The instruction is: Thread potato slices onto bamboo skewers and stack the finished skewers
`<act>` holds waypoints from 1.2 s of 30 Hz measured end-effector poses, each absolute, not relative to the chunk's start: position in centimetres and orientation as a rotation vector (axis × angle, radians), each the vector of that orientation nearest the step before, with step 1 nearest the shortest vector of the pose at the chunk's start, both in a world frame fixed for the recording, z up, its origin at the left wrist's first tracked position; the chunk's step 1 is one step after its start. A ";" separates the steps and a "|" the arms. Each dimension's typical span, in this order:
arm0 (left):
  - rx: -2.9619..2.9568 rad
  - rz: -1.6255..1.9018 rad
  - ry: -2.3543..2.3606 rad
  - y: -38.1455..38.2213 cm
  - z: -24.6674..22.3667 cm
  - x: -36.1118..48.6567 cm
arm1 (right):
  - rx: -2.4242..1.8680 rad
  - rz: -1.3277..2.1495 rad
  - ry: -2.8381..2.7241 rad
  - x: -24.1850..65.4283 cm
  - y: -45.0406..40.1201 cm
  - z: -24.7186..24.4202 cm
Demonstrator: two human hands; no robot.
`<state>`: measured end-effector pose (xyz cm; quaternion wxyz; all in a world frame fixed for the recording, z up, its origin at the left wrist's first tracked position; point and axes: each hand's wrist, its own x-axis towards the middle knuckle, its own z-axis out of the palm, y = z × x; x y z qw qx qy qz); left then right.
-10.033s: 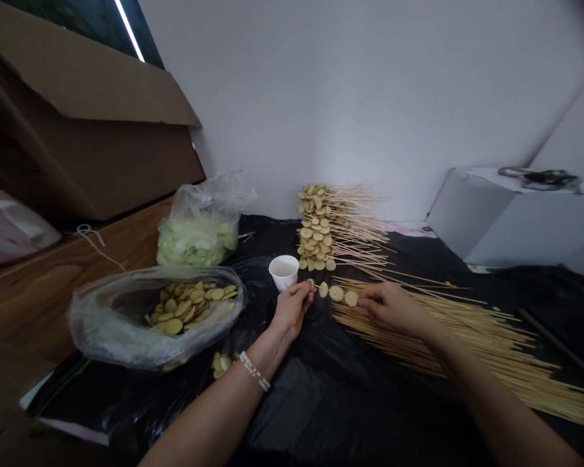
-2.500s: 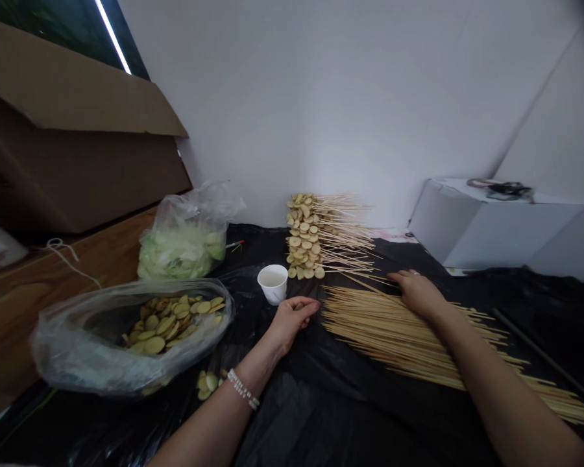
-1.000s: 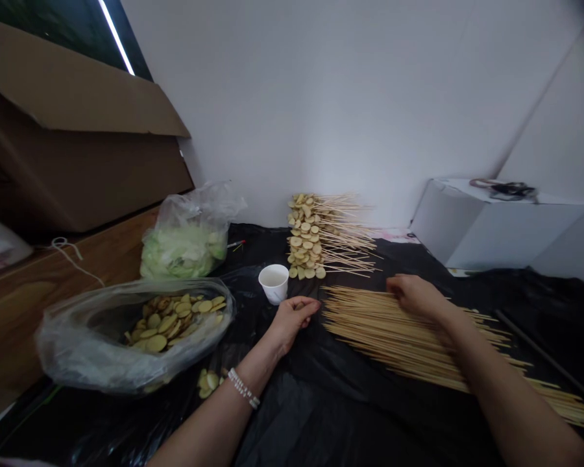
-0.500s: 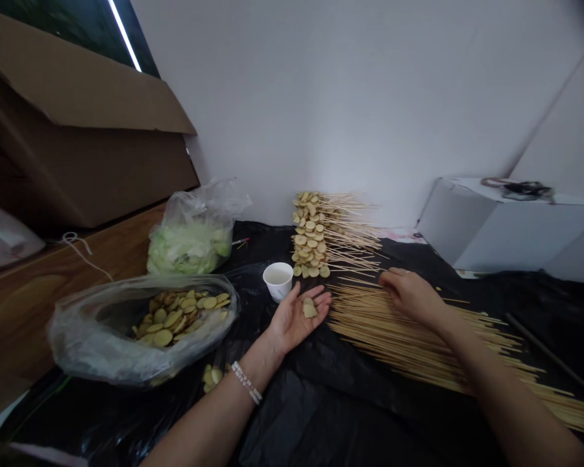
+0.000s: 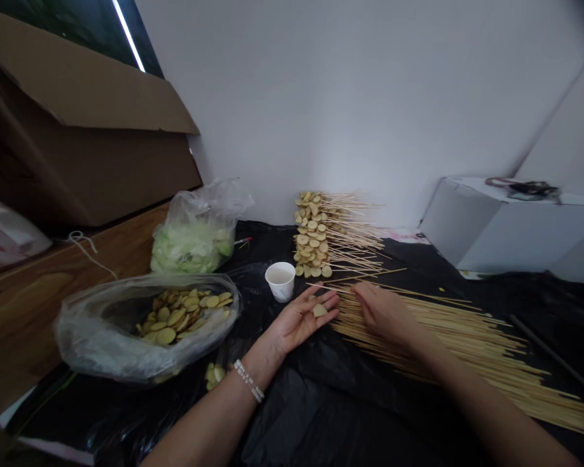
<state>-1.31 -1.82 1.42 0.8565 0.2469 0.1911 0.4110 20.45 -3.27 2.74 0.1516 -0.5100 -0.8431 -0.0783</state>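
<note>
My left hand [image 5: 304,319] is palm up with its fingers stretched out, carrying pale potato slices [image 5: 320,311] on the fingers. My right hand [image 5: 382,312] pinches a bamboo skewer [image 5: 328,287], whose tip points left above my left fingers. Under the right hand lies a wide spread of loose skewers [image 5: 448,344]. Behind the hands are stacked finished potato skewers [image 5: 312,240], slices to the left and sticks to the right. A white cup [image 5: 280,283] stands just beyond my left hand.
On the left, an opened plastic bag [image 5: 92,344] holds sliced potatoes [image 5: 175,318]. Behind it sits a bag of pale green vegetable [image 5: 189,246]. A cardboard box [image 5: 111,168] is at the back left, a white box [image 5: 511,227] at the right. Black plastic sheeting [image 5: 321,402] covers the surface.
My right hand has moved left toward my left hand, bringing a skewer whose tip now shows over the left fingers. The left hand has stayed nearly in place with the potato slices.
</note>
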 end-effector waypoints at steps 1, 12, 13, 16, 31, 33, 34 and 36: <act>0.515 0.870 0.410 -1.8 1.4 -1.3 | -1.456 -0.196 -2.410 20.2 -3.4 2.6; 0.429 0.864 0.546 -1.3 0.6 -1.8 | -1.519 -0.103 -2.289 20.4 -3.2 2.2; 0.425 0.874 0.552 -1.4 0.8 -1.8 | -1.525 -0.102 -2.291 20.4 -3.2 2.2; 0.400 0.883 0.582 -1.6 1.2 -1.6 | -1.557 -0.132 -2.327 20.4 -3.1 2.1; 0.640 0.708 0.593 -3.8 7.4 -2.0 | -1.612 -0.237 -2.485 21.0 -2.2 -0.5; 0.705 0.734 0.582 -4.1 8.8 -2.6 | -1.614 -0.253 -2.485 20.9 -2.2 -0.4; 0.730 0.752 0.580 -4.2 9.4 -3.0 | -1.618 -0.260 -2.487 20.9 -2.2 -0.4; 0.781 0.788 0.592 -4.4 10.6 -4.4 | -1.629 -0.268 -2.497 20.8 -2.3 -0.2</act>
